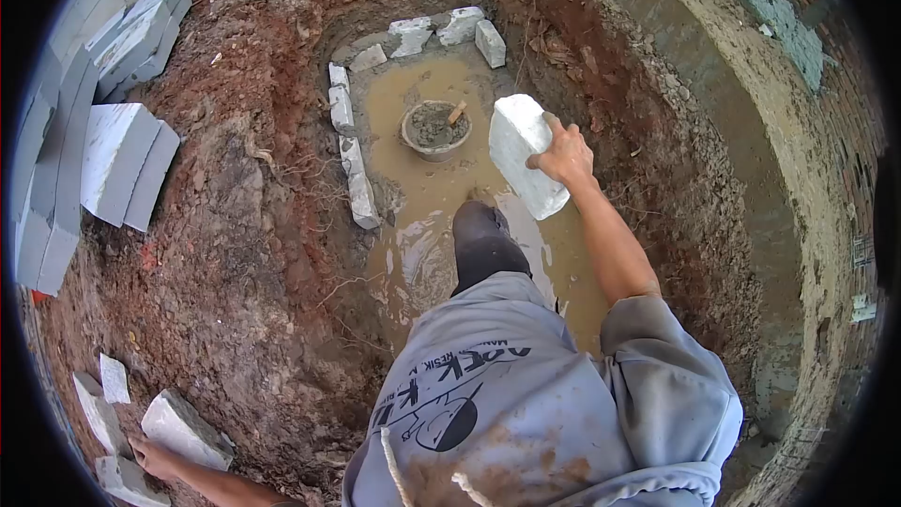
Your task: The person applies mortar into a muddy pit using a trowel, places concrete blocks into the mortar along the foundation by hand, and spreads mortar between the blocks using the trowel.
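Observation:
In my right hand (pixel 565 156) is a large white lightweight concrete block (pixel 522 145), gripped by its right edge with the thumb and fingers and held up over the muddy water. My left hand (pixel 158 458) is stretched out at the lower left, among broken pieces of white block on the bank. It lies against the lower edge of one large piece (pixel 188 430), with a smaller piece (pixel 129 481) just below. Its fingers are small and partly hidden, so their grip is unclear. A bucket of wet mortar (pixel 436 130) stands in the water, a wooden handle (pixel 457 113) sticking out of it.
Muddy water (pixel 413 84) covers the pit floor, and my leg (pixel 483 239) stands in it. A low row of block pieces (pixel 359 183) lines the pit's left and far sides. Steep earth banks rise around. Stacked grey-white blocks (pixel 122 160) lie at upper left.

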The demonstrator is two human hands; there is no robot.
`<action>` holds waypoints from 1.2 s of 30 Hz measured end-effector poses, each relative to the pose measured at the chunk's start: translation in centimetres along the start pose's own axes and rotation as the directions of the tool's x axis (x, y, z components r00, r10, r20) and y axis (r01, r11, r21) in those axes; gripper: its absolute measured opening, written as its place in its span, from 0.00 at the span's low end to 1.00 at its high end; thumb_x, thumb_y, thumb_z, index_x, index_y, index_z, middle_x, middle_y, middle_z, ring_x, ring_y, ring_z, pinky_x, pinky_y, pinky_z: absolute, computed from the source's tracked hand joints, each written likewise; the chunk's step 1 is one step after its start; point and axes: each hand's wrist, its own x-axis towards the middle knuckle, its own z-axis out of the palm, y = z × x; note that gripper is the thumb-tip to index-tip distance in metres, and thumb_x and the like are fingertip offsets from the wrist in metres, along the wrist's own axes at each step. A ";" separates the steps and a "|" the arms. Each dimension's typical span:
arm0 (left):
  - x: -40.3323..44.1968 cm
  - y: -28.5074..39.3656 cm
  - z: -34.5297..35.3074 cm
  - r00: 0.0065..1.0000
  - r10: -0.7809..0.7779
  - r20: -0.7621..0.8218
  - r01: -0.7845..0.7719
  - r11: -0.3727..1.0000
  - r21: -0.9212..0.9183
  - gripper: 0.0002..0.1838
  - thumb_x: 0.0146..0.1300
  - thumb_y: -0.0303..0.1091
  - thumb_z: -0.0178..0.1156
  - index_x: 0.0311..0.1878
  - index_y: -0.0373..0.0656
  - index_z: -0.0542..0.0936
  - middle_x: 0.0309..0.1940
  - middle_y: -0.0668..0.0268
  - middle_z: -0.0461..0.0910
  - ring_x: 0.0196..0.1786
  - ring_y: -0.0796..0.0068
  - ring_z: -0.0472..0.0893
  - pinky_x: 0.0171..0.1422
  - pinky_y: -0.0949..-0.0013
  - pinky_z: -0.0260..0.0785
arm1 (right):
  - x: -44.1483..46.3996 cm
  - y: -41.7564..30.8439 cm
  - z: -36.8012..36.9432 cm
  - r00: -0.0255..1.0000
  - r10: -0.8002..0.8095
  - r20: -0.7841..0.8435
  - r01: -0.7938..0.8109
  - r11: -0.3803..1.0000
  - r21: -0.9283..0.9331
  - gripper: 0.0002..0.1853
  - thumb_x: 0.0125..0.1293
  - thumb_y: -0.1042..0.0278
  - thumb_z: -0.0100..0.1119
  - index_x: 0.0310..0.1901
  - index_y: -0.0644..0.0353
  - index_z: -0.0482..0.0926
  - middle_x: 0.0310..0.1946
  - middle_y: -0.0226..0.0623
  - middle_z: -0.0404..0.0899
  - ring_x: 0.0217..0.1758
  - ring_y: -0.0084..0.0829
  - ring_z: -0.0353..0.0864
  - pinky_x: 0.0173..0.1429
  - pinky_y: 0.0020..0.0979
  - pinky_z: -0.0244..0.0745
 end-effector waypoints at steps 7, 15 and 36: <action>-21.7 21.6 -3.6 0.987 0.081 0.140 0.033 0.749 -0.661 0.21 0.73 0.43 0.53 0.56 0.33 0.78 0.43 0.57 0.83 0.40 0.70 0.82 0.46 0.68 0.77 | 12.5 5.3 4.9 0.984 0.143 0.108 -0.139 0.989 -0.047 0.51 0.37 0.54 0.77 0.69 0.38 0.65 0.55 0.48 0.72 0.61 0.47 0.75 0.64 0.43 0.72; -63.7 38.8 16.6 0.127 0.344 0.930 0.440 0.821 -0.364 0.17 0.72 0.37 0.55 0.58 0.37 0.74 0.40 0.66 0.79 0.39 0.81 0.75 0.45 0.75 0.69 | 43.2 4.3 21.2 0.987 0.116 0.112 -0.118 0.993 0.019 0.49 0.45 0.51 0.74 0.71 0.34 0.59 0.56 0.49 0.68 0.63 0.50 0.69 0.66 0.48 0.66; -120.7 68.0 45.0 -0.469 0.332 0.818 0.447 0.888 -0.104 0.29 0.68 0.43 0.60 0.64 0.32 0.70 0.59 0.54 0.76 0.62 0.70 0.74 0.67 0.69 0.63 | 76.4 14.3 46.8 0.993 0.115 -0.010 -0.116 0.983 -0.143 0.51 0.52 0.49 0.69 0.75 0.37 0.50 0.52 0.54 0.65 0.57 0.53 0.66 0.62 0.51 0.60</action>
